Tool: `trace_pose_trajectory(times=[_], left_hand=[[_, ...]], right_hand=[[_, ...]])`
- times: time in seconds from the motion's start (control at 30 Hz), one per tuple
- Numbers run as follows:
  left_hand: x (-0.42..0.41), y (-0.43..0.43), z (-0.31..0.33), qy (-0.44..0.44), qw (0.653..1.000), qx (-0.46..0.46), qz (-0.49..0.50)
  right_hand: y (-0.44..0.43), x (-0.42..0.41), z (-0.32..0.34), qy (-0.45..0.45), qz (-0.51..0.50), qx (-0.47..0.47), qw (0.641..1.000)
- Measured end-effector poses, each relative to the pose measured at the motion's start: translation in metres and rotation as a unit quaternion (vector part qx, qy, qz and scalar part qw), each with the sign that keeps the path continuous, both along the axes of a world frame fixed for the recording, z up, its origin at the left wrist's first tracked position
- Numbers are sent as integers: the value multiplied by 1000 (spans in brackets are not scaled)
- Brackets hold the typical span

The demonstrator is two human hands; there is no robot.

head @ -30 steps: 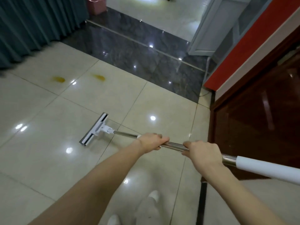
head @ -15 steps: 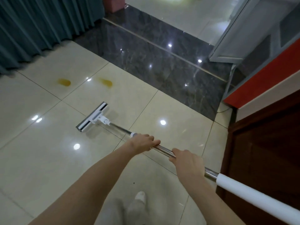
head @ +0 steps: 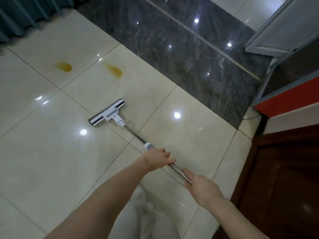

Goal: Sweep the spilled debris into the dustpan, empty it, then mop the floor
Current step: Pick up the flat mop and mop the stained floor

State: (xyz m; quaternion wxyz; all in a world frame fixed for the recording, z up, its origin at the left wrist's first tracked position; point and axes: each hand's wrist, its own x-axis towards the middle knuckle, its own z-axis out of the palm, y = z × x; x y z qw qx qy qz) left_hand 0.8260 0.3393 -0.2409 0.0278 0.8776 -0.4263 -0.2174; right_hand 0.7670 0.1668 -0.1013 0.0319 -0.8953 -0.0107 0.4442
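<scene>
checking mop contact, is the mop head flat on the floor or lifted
Flat: the mop head lies along the pale tile, with no gap visible beneath it.

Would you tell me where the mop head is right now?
The mop head lies flat on the cream tiles at mid-frame, short of the two yellow stains and left of the dark marble strip.

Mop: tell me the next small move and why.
Probably push the mop head forward toward the nearer yellow stain. Both hands, left and right, grip the handle, the head lies flat on the pale tiles, and two yellow stains, the other further left, sit unwiped just beyond it.
</scene>
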Motion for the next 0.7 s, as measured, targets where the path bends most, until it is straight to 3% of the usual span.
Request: trace_pose_trajectory(times=[0.1,0.23,0.33,0.4,0.53,0.7], left_hand=[[2,6,-4,5,999,-25,22],[-3,10,-16,-46,990,-110,71],[-9,2,-23,-70,978,-124,155],[-14,-3,-27,-23,962,-92,256],[-34,-21,-30,95,881,-33,463],[-48,-50,-41,157,674,-135,709]], right_hand=[[1,16,-6,75,-41,70,994],[8,38,-27,68,-9,108,992],[7,45,-42,54,15,139,989],[-3,45,-54,38,26,152,987],[-20,34,-67,23,41,181,982],[-32,15,-80,19,9,215,976]])
